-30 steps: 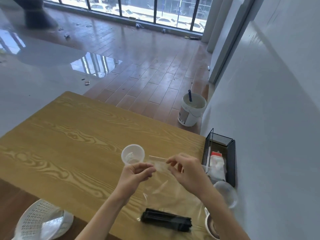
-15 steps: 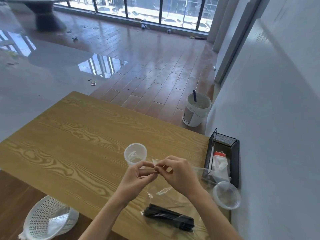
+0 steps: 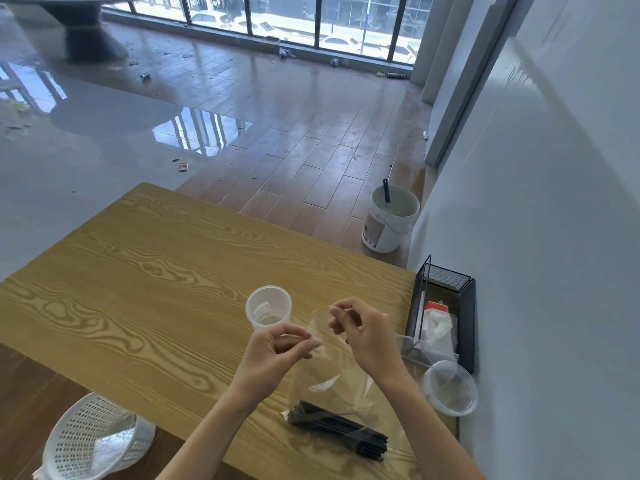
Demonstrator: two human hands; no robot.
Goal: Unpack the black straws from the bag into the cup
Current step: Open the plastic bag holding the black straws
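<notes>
Pinching the top edge of the bag (image 3: pixel 341 382), the left hand (image 3: pixel 273 351) has thumb and fingertips pressed together on the clear film, just in front of the cup (image 3: pixel 268 308). Beside it the right hand (image 3: pixel 363 336) is raised over the bag's mouth with its fingers curled; they seem to nip the opposite edge of the film, though the plastic is so clear there that I cannot tell for sure. A ring shows on one of its fingers.

Down at the closed end of the bag lie the straws (image 3: pixel 341 429), a black bundle flat on the table (image 3: pixel 156 289), near the front edge and well below both hands. Neither hand touches them. Upright on the table, the cup holds no straws.

To the right, against the wall, stands a black mesh tray (image 3: pixel 465 327) holding a tissue pack, with a clear lid (image 3: pixel 450 388) just in front of it. A white basket (image 3: pixel 93 441) lies below the table's edge.
</notes>
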